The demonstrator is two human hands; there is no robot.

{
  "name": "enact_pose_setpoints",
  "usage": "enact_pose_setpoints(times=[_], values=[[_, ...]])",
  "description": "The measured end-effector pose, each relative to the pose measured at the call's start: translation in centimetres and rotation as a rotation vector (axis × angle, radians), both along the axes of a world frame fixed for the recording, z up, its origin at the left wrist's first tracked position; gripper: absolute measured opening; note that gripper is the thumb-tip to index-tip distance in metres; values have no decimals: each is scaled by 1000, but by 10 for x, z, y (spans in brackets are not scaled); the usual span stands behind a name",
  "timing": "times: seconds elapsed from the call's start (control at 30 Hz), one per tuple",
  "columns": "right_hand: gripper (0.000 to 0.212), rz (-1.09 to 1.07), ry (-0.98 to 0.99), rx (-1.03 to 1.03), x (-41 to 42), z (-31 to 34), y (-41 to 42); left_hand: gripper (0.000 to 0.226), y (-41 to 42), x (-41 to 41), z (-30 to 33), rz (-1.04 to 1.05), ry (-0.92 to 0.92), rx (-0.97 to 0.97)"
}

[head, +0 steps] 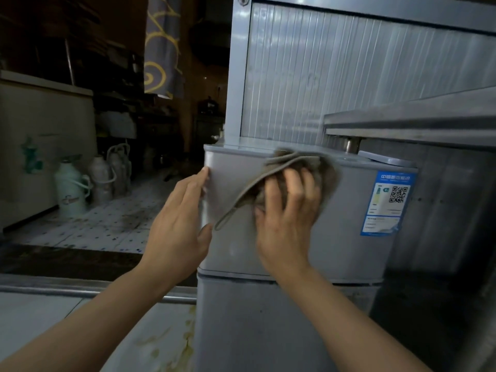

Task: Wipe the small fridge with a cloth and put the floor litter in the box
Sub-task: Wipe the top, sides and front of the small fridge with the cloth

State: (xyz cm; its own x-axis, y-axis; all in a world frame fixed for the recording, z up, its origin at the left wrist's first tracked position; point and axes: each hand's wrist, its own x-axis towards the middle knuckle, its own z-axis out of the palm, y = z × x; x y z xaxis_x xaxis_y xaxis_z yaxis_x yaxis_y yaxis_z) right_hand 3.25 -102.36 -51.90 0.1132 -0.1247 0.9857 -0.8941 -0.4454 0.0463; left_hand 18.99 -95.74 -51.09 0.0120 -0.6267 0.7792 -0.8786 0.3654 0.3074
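Right hand (pixel 288 210), fingers spread, presses the cloth (pixel 292 165) flat at frame centre; left hand (pixel 178 224), open and empty, steadies the fridge (pixel 349 232); even overlapping strokes are advised.

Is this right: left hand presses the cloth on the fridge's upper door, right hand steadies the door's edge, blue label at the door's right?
Hands are swapped. In the head view the right hand presses the cloth on the fridge upper door, and the left hand steadies the door's left edge. The blue label is at the door's right, as stated.

Pale thermos flasks (pixel 91 181) on tiled floor (pixel 107 224), patterned curtain (pixel 161 44), steel counter (pixel 410 122).
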Motion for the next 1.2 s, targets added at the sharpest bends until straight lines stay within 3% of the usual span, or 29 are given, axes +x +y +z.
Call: enact_pose_setpoints(times=[0.13, 0.23, 0.4, 0.5, 0.7, 0.83, 0.97, 1.03, 1.2], values=[[49, 36, 117, -10, -11, 0, 1, 90, 0, -3, -4, 1, 41, 6], [45, 38, 93, -20, -47, -2, -2, 90, 1, -3, -6, 0, 48, 21], [40, -29, -311, 53, -84, -7, -7, 91, 0, -1, -6, -3, 39, 36], [42, -59, -381, 44, -55, -3, -8, 89, -2, 2, -5, -5, 31, 42], [51, -34, -87, 68, -6, -1, 0, 91, 0, 4, -6, -20, 47, 80], [59, -36, 167, 77, -20, -1, 4, 92, 2, 3, -7, -18, 88, 110], [61, -106, -74, 151, -48, -9, 4, 88, 12, 9, -8, -92, 121, 175], [58, -87, -90, 141, -32, -9, 5, 88, 15, 14, -10, -138, 135, 197], [57, 3, 365, 77, 33, 11, 9, 90, 15, 22, -18, -174, 230, 215]])
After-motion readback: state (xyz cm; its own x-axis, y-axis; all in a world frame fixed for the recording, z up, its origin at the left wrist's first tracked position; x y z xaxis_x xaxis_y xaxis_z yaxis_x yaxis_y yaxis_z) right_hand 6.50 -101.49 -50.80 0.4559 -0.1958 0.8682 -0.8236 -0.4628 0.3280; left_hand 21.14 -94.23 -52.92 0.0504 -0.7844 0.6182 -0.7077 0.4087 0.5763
